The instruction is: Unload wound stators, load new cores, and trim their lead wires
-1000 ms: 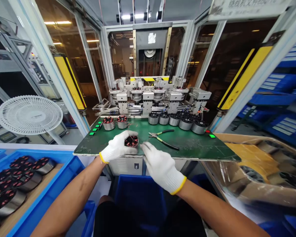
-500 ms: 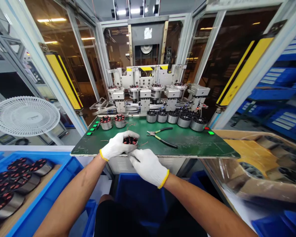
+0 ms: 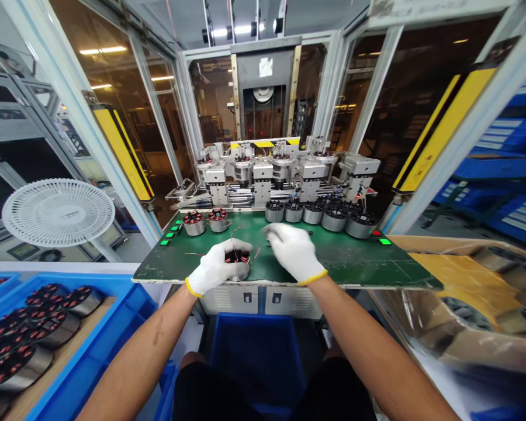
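A wound motor stator [image 3: 237, 257] with a black top, copper coils and a steel side rests at the front of the green bench top [image 3: 166, 266]. My left hand [image 3: 219, 263], in a white glove with a yellow cuff, is closed round its left side. Loose copper wire ends stick out around it. My right hand [image 3: 291, 252], gloved alike, lies over a pair of pliers [image 3: 310, 233] and covers most of them. Only small bits of the pliers show, and the fingertips are hidden, so their grip is unclear.
Two wound stators [image 3: 206, 222] stand at the back left of the bench, several unwound stators [image 3: 319, 215] at the back right. Behind is a winding machine [image 3: 263, 175]. A blue crate [image 3: 127, 298] of stators stands left, a carton [image 3: 421, 248] right, a fan [image 3: 59, 213] far left.
My right hand has left the stator and moved right and up, over the pliers. My left hand still holds the stator, which now sits slightly lower. The view has shifted a little.
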A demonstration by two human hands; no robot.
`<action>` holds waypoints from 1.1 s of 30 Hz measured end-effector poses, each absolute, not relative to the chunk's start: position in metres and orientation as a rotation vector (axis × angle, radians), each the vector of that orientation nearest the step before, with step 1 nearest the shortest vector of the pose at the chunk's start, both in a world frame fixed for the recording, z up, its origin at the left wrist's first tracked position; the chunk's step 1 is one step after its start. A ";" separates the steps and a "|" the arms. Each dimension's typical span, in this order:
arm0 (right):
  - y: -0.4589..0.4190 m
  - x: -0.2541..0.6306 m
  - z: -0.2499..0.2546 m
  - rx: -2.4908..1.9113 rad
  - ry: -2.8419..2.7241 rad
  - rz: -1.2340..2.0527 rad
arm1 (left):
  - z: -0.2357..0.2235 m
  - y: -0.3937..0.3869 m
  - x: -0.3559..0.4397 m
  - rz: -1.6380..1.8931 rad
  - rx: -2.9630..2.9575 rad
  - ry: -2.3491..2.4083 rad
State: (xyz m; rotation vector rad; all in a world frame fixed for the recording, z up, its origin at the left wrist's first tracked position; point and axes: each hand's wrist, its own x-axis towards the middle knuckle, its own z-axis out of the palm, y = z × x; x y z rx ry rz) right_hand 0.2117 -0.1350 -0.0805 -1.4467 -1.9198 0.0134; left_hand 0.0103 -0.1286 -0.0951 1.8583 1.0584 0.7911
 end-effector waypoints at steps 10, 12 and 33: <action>-0.175 0.192 -0.119 -1.573 -2.267 -0.360 | -0.102 -0.123 0.018 0.960 1.855 0.973; -0.171 0.195 -0.124 -1.584 -2.270 -0.397 | -0.105 -0.120 0.018 0.972 1.922 0.969; -0.151 0.215 -0.126 -1.292 -2.282 -0.086 | -0.109 -0.191 0.028 0.155 3.497 1.208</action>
